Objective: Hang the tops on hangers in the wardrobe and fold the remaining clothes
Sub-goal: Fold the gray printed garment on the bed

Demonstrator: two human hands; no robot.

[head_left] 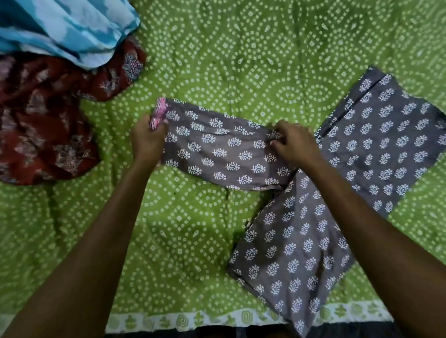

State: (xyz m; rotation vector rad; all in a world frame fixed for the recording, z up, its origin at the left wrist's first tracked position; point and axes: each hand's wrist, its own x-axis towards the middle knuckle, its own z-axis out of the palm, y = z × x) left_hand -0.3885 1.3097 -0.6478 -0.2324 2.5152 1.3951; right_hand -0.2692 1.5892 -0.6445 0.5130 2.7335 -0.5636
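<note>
A grey top (373,148) with white leaf prints lies spread on the green bedsheet (238,54), its body to the right. One sleeve (221,151) stretches left across the sheet. My left hand (147,136) grips the sleeve's pink-trimmed cuff (160,113). My right hand (294,143) pinches the cloth where the sleeve meets the body. A lower part of the top (295,254) runs toward the bed's near edge.
A crumpled dark red printed garment (38,124) lies at the left. A blue and white garment (55,28) lies on top of it at the upper left corner. The sheet's white patterned border (197,319) marks the near edge of the bed.
</note>
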